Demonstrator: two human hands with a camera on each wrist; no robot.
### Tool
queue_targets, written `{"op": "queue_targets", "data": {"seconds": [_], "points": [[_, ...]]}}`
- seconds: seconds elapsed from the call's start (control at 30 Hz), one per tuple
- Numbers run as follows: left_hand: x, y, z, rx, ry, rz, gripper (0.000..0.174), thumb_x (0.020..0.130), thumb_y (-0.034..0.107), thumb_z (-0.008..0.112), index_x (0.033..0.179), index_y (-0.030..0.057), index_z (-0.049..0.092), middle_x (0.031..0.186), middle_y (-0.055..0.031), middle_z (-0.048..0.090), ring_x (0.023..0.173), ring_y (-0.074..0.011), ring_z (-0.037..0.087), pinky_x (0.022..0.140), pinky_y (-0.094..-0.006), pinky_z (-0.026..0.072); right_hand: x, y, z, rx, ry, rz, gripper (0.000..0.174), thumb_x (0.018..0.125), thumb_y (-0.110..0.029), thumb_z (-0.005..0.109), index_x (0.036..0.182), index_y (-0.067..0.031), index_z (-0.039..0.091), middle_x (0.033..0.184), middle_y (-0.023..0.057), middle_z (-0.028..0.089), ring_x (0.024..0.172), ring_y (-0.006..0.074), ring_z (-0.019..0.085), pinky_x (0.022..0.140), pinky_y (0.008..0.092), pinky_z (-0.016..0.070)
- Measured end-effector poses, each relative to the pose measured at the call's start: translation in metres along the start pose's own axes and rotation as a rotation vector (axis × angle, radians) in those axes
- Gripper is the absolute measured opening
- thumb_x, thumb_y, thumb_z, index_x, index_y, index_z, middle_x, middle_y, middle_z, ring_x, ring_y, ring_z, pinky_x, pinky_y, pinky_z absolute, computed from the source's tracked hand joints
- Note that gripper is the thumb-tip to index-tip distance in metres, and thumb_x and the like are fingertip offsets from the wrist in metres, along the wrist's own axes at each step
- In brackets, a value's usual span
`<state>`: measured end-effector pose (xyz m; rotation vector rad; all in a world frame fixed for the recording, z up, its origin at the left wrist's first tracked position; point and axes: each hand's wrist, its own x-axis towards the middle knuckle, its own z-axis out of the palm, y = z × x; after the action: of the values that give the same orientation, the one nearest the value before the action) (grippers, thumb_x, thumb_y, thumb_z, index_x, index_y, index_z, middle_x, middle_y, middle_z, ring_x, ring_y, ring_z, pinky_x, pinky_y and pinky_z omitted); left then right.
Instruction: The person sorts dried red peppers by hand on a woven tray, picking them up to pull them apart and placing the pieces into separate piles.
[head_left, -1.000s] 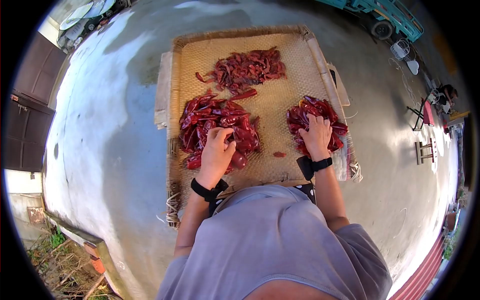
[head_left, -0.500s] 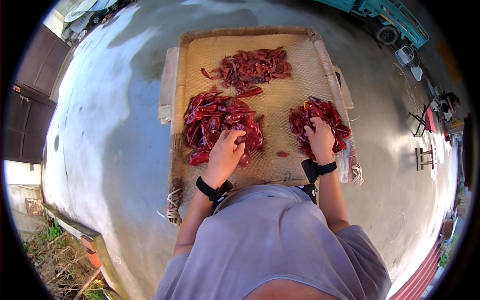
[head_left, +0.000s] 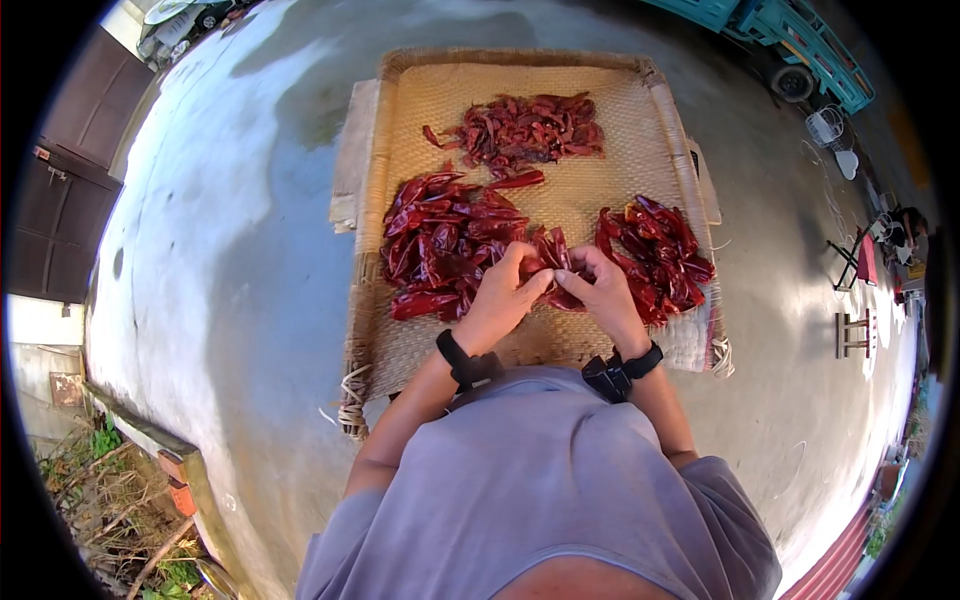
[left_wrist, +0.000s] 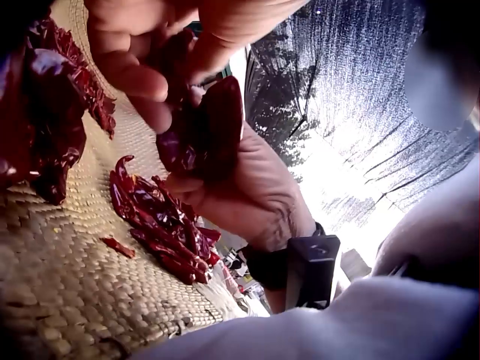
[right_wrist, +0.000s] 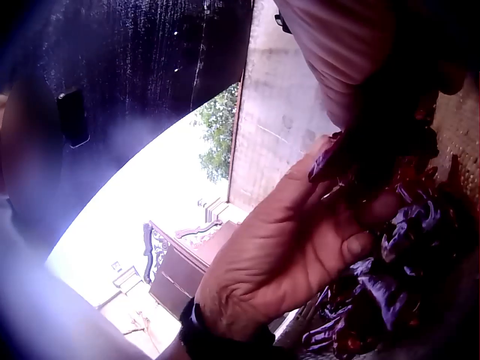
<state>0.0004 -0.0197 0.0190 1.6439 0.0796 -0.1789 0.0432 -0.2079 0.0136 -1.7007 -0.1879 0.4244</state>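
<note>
My two hands meet low over the woven tray [head_left: 480,345], between two piles of dried red chilies. With thumb and fingers my left hand [head_left: 505,297] pinches one end of a glossy dried chili [left_wrist: 217,127]. My right hand [head_left: 608,297] holds the same chili from the other side, its thumb close to the left one. In the head view the fingers partly hide the chili. Beside the left hand lies a larger pile of whole chilies [head_left: 430,250]. A smaller pile of chilies [head_left: 660,255] lies just right of the right hand.
At the tray's far end is a third pile of smaller, duller chili pieces [head_left: 530,130]. The tray has a raised rim [head_left: 520,58] and rests on boards [head_left: 352,150]. Around it spreads a concrete floor [head_left: 280,300], with a teal vehicle [head_left: 800,50] at far right.
My right hand has left the right pile and moved left to meet the left hand. The left hand has shifted right, away from the left pile. A chili is now between them.
</note>
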Motion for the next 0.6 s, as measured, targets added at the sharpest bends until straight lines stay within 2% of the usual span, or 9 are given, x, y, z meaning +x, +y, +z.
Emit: {"op": "queue_targets", "data": {"seconds": [0.13, 0.2, 0.27, 0.33, 0.37, 0.47, 0.5, 0.53, 0.6], "points": [[-0.007, -0.007, -0.011, -0.070, 0.099, -0.057, 0.020, 0.097, 0.011, 0.061, 0.115, 0.0033, 0.055, 0.092, -0.0059, 0.064, 0.063, -0.0089, 0.059, 0.055, -0.0240, 0.0482, 0.001, 0.004, 0.001, 0.084, -0.005, 0.017, 0.021, 0.095, -0.012, 0.069, 0.111, -0.0011, 0.062, 0.094, 0.0002, 0.066, 0.082, 0.0056, 0.059, 0.073, 0.0213, 0.0497], [-0.013, -0.009, -0.025, 0.029, 0.183, -0.020, 0.017, 0.095, 0.010, 0.063, 0.110, 0.0035, 0.058, 0.081, -0.0083, 0.067, 0.064, -0.0144, 0.066, 0.056, -0.0284, 0.0486, 0.001, 0.005, -0.004, 0.145, 0.002, 0.061, 0.018, 0.096, -0.012, 0.067, 0.111, -0.0018, 0.062, 0.094, -0.0010, 0.065, 0.082, 0.0048, 0.058, 0.073, 0.0208, 0.0491], [-0.016, -0.025, -0.039, 0.266, 0.325, 0.030, 0.025, 0.091, 0.013, 0.067, 0.114, 0.0054, 0.060, 0.087, -0.0120, 0.068, 0.079, -0.0316, 0.067, 0.070, -0.0385, 0.0534, -0.002, -0.003, -0.006, 0.224, -0.006, 0.135, 0.016, 0.098, -0.011, 0.064, 0.111, -0.0032, 0.062, 0.095, -0.0025, 0.063, 0.083, 0.0036, 0.056, 0.075, 0.0199, 0.0477], [-0.025, -0.007, -0.045, 0.602, 0.507, 0.157, 0.027, 0.090, 0.015, 0.069, 0.115, 0.0075, 0.061, 0.094, -0.0118, 0.065, 0.090, -0.0330, 0.065, 0.075, -0.0419, 0.0529, 0.000, 0.001, -0.008, 0.230, -0.038, 0.132, 0.015, 0.097, -0.012, 0.066, 0.108, -0.0024, 0.062, 0.094, -0.0011, 0.065, 0.082, 0.0043, 0.059, 0.072, 0.0215, 0.0495], [-0.024, -0.007, -0.047, 0.613, 0.535, 0.108, 0.032, 0.090, 0.018, 0.071, 0.118, 0.0085, 0.061, 0.098, -0.0116, 0.063, 0.097, -0.0304, 0.063, 0.075, -0.0420, 0.0521, 0.001, 0.007, -0.007, 0.232, -0.059, 0.140, 0.016, 0.097, -0.013, 0.066, 0.109, -0.0026, 0.062, 0.094, -0.0010, 0.065, 0.082, 0.0044, 0.059, 0.073, 0.0214, 0.0496], [-0.017, -0.012, -0.044, 0.390, 0.420, 0.149, 0.036, 0.090, 0.020, 0.072, 0.121, 0.0062, 0.060, 0.096, -0.0113, 0.065, 0.089, -0.0287, 0.065, 0.071, -0.0395, 0.0517, 0.001, 0.001, 0.002, 0.193, -0.125, 0.111, 0.019, 0.097, -0.014, 0.067, 0.112, -0.0032, 0.062, 0.094, -0.0007, 0.065, 0.082, 0.0052, 0.060, 0.072, 0.0215, 0.0504], [-0.016, -0.009, -0.040, 0.194, 0.305, 0.115, 0.040, 0.091, 0.024, 0.073, 0.123, 0.0031, 0.059, 0.091, -0.0101, 0.067, 0.078, -0.0214, 0.064, 0.067, -0.0340, 0.0504, -0.001, -0.004, 0.006, 0.171, -0.147, 0.092, 0.020, 0.097, -0.014, 0.067, 0.113, -0.0034, 0.062, 0.095, -0.0005, 0.065, 0.082, 0.0054, 0.060, 0.072, 0.0217, 0.0508], [-0.017, 0.000, -0.032, 0.158, 0.254, 0.127, 0.040, 0.095, 0.022, 0.070, 0.127, 0.0020, 0.058, 0.083, -0.0006, 0.061, 0.069, -0.0042, 0.052, 0.059, -0.0221, 0.0426, -0.001, -0.007, 0.010, 0.200, -0.190, 0.127, 0.021, 0.097, -0.014, 0.067, 0.114, -0.0036, 0.061, 0.095, -0.0005, 0.065, 0.083, 0.0057, 0.060, 0.072, 0.0220, 0.0512], [-0.017, 0.002, -0.023, 0.158, 0.160, 0.027, 0.039, 0.096, 0.024, 0.070, 0.126, 0.0017, 0.058, 0.077, 0.0000, 0.058, 0.063, -0.0031, 0.050, 0.055, -0.0214, 0.0406, -0.002, -0.012, 0.016, 0.256, -0.275, 0.196, 0.023, 0.097, -0.015, 0.068, 0.115, -0.0040, 0.061, 0.096, -0.0004, 0.064, 0.083, 0.0061, 0.061, 0.071, 0.0225, 0.0520]]}}
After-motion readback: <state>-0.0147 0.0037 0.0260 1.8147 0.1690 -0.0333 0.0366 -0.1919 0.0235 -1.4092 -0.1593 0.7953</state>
